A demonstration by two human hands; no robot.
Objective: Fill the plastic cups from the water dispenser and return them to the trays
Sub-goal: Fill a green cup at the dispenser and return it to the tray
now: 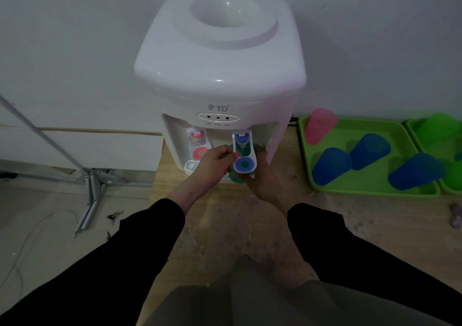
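A white water dispenser (220,75) stands on a wooden surface against the wall. Its blue tap lever (244,162) hangs at the right of its recess, the red tap (199,150) at the left. A green plastic cup (235,175) sits under the blue tap, mostly hidden by the lever and my hands. My right hand (262,178) grips the cup from the right and below. My left hand (215,160) pinches the left edge of the blue lever. To the right, a green tray (370,190) holds a pink cup (318,125) and three blue cups (370,150), upside down.
A second green tray (422,140) with green cups (437,128) lies at the far right edge. A grey metal stand (91,188) and a cable sit on the floor to the left. A white drip cup (190,165) sits below the red tap.
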